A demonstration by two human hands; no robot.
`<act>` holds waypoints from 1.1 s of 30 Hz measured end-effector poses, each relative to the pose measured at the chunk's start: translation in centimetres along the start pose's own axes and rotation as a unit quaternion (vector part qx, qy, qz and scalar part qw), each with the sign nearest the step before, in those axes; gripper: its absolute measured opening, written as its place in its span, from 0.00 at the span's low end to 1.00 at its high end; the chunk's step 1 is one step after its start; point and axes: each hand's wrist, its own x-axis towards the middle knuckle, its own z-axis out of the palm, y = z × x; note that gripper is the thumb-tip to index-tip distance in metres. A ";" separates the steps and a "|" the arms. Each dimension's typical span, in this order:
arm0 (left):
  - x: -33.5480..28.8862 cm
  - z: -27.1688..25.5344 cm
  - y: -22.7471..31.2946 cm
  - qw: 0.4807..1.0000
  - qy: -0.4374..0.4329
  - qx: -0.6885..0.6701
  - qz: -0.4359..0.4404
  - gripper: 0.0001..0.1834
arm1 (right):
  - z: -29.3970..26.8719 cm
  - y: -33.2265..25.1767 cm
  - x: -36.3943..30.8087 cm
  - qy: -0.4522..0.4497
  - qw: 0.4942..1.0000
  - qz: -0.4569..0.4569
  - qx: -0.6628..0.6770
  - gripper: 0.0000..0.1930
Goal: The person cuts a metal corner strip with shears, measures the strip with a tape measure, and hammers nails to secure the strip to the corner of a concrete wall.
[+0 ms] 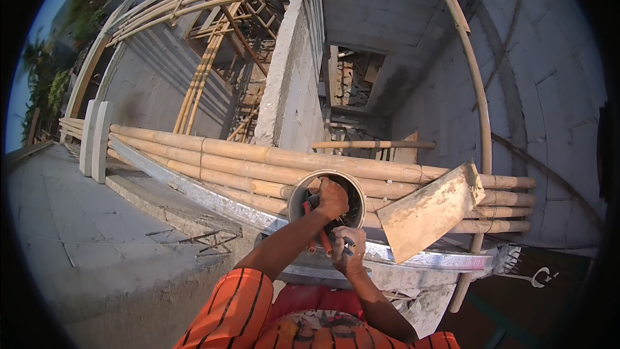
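Note:
A round, pale-rimmed bucket (360, 189) stands on the bamboo poles in front of me, with dark tools inside that I cannot tell apart. My left hand (333, 199) is down inside its mouth, fingers curled, and what they hold is hidden. Just below the rim, my right hand (349, 250) is closed around a dark tool whose kind is unclear. Red handles (325, 243) stick out beside that hand, between it and my left forearm. Whether they belong to the gripped tool cannot be made out.
Lashed bamboo poles (252, 153) form a walkway over a deep drop between grey block walls. A stained board (429, 213) lies tilted at the right. Along the near side runs a silvery metal channel (206, 195). Two pale posts (100, 142) stand at the left; an upright pole (479, 97) rises at the right.

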 end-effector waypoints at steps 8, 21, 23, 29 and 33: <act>0.1 -0.8 -1.6 0.991 -0.035 -0.110 0.062 0.18 | 0.0 -0.5 -0.2 0.020 0.999 0.019 0.025 0.01; -15.1 0.0 -7.6 0.712 0.302 -0.618 -0.142 0.24 | -7.7 -3.3 3.6 -0.036 0.982 0.150 0.112 0.10; -16.1 2.5 -6.8 0.638 0.168 -0.724 -0.201 0.25 | -9.4 -4.4 3.5 0.031 0.955 0.221 0.197 0.10; -15.2 6.2 -5.3 0.503 -0.077 -0.852 -0.125 0.17 | -11.0 -4.7 -0.5 0.217 0.851 0.328 0.349 0.12; -12.4 7.1 -5.7 0.513 -0.118 -0.850 -0.022 0.12 | -10.1 -4.1 -6.0 0.241 0.785 0.408 0.399 0.14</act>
